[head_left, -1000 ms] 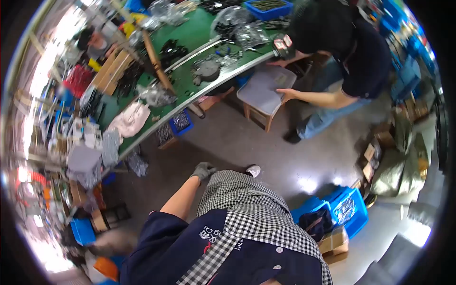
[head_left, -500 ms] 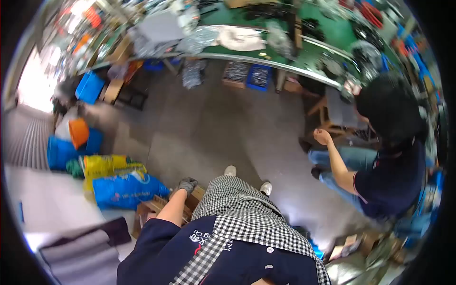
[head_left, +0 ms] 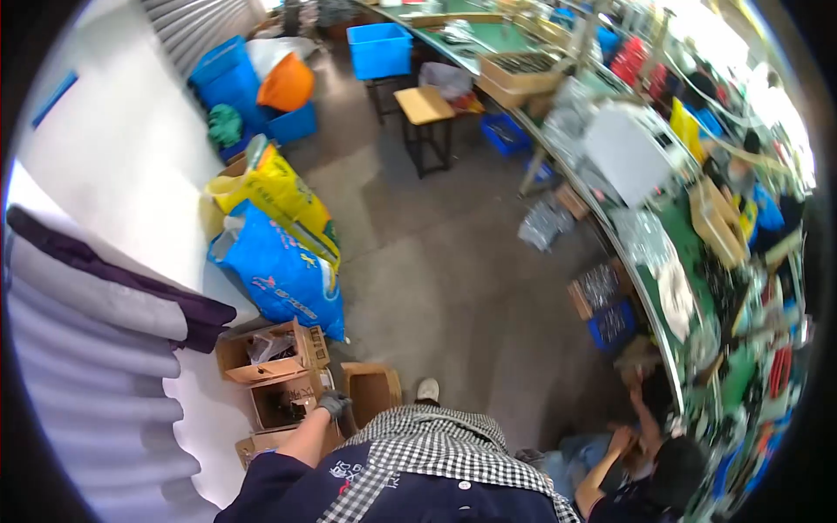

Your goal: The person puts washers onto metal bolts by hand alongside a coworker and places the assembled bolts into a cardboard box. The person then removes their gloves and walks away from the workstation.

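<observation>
My left hand (head_left: pixel 333 403), in a dark grey glove, hangs beside my apron with its fingers curled in. Nothing shows in them. It appears above the cardboard boxes on the floor, and I cannot tell whether it touches one. Nearest are an open box with dark contents (head_left: pixel 286 401) and a carton (head_left: pixel 370 390) close to my shoe. Another open carton (head_left: pixel 268 353) behind them has a clear plastic bag in it. My right hand is out of view.
A blue sack (head_left: pixel 283 275) and a yellow sack (head_left: pixel 283 196) stand along the left wall. Ahead are a wooden-topped stool (head_left: pixel 425 105) and a blue bin (head_left: pixel 379 50). A cluttered green workbench (head_left: pixel 658 253) runs down the right. A seated co-worker (head_left: pixel 671 479) is at lower right.
My view has swung left, so the workbench now runs down the right side and the co-worker appears lower. More of the open boxes shows near my left hand, which stays low at my side.
</observation>
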A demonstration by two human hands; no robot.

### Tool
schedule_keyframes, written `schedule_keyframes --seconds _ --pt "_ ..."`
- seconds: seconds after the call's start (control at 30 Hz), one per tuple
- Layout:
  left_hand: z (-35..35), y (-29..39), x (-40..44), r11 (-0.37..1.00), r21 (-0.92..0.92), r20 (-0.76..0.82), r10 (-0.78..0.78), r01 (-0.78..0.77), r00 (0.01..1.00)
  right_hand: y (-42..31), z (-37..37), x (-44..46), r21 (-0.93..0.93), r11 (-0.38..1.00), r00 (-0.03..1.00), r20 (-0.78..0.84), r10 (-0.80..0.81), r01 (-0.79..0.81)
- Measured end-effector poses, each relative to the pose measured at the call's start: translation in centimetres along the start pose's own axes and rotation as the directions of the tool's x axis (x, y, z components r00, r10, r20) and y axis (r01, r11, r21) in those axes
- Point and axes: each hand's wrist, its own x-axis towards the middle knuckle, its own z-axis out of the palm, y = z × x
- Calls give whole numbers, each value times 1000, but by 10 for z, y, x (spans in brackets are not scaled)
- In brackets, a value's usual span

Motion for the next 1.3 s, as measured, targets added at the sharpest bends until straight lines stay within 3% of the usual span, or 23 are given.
schedule_keyframes --seconds 0.07,0.17,0.27,0.33,0.4,0.43,0.53,0.57,0.67,0.7,0.77,0.8,0.83,0.87,0.9,0.93,0.97,1.03,1.1,1.17,1.23,1.27,1.3 --pt "-59 12 9 985 -28 -85 -174 172 981 -209 30 -94 -195 970 989 -19 -149 143" --pt "-108 -2 75 963 -236 -209 -182 131 961 -285 58 -38 -359 886 954 52 -295 294" --pt "-155 11 161 940 -302 -303 61 -156 951 -382 77 -34 -611 739 952 94 -290 285" --pt "-193 39 200 862 -480 -267 36 -165 963 -444 87 -2 -702 651 950 128 -285 290" --pt "-233 55 241 923 -337 -192 125 -185 973 -512 99 44 -765 577 950 146 -276 285" --pt "-243 64 254 872 -487 -123 -12 -50 992 -543 106 73 -796 535 950 153 -274 283" --pt "-245 -18 369 929 -340 -176 93 -150 980 -655 128 163 -873 410 953 171 -251 264" --pt "-274 -6 348 984 151 -373 143 -92 917 -687 131 196 -911 318 952 192 -240 264" --pt "-375 28 322 961 -275 -230 -81 15 970 -786 159 328 -866 -287 804 492 -335 410" --pt "-398 46 315 927 -375 -305 -122 -1 944 -832 178 371 -805 -422 718 576 -392 416" --pt "-440 66 322 874 -486 -416 -224 -7 881 -1022 289 297 -889 61 789 368 -492 453" --pt "-457 71 333 874 -486 -455 -271 19 848 -1101 345 249 -872 72 775 388 -499 483" --pt "-470 79 351 762 -642 -489 -329 -79 808 -1124 382 360 -709 359 762 391 -517 607" --pt "-486 89 371 630 -755 -509 -388 -182 769 -1185 433 314 -775 43 639 488 -594 631" --pt "-504 97 388 485 -829 -509 -444 -280 737 -1211 484 315 -712 36 473 426 -771 701" --pt "-531 106 409 533 -787 -563 -415 -311 714 -1259 526 235 -567 170 491 481 -727 806" --pt "-569 118 433 576 -740 -619 -381 -348 686 -1271 572 271 -345 195 364 541 -758 918" --pt "-670 143 482 710 -597 -726 -282 -373 627 -1285 646 294 70 724 477 708 -521 686" --pt "-770 162 535 836 -399 -812 -131 -377 569 -1321 677 254 -60 327 199 890 -410 943" --pt "-865 181 590 827 -284 -824 48 -485 565 -1384 688 205 -142 -127 114 971 -208 982" --pt "-952 219 627 804 -206 -742 243 -558 624 -1444 690 186 -375 58 380 913 -152 925" --pt "-990 240 644 819 -119 -686 341 -561 643 -1448 687 233 -246 133 278 890 -362 960" --pt "-1018 254 668 814 -73 -590 430 -576 683 -1476 685 234 -261 226 339 817 -466 939"
